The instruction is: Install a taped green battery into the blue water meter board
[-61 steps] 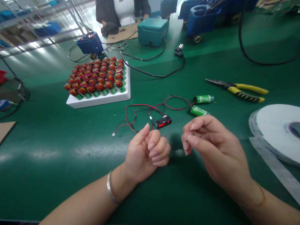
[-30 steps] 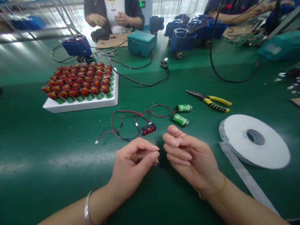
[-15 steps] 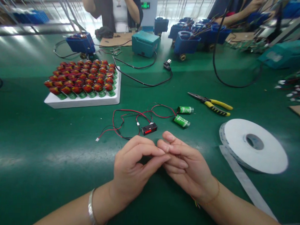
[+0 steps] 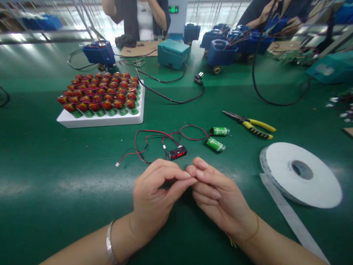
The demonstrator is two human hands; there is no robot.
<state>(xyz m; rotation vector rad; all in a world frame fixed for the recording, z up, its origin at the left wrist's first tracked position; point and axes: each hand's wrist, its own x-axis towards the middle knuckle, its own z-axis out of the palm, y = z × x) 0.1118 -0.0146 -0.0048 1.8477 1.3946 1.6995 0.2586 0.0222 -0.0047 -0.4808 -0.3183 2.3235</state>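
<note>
My left hand point(image 4: 155, 197) and my right hand point(image 4: 219, 197) meet fingertip to fingertip low over the green table point(image 4: 33, 174). Whether anything is pinched between them I cannot tell. Just beyond the fingertips lies a small black display module point(image 4: 177, 152) with lit red digits. Red and black wires point(image 4: 153, 141) run from it to two green batteries point(image 4: 217, 138) on the right. Neither hand touches the module or the wires.
A white foam tray point(image 4: 101, 119) full of several red-topped green batteries stands at the left. Yellow-handled pliers point(image 4: 252, 123) and a large white tape roll point(image 4: 301, 173) lie at the right. Teal boxes, blue housings and black cables sit farther back, where other people work.
My hands came together from apart until the fingertips touch. The view has risen and shifted slightly; the module, wires and batteries lie as before.
</note>
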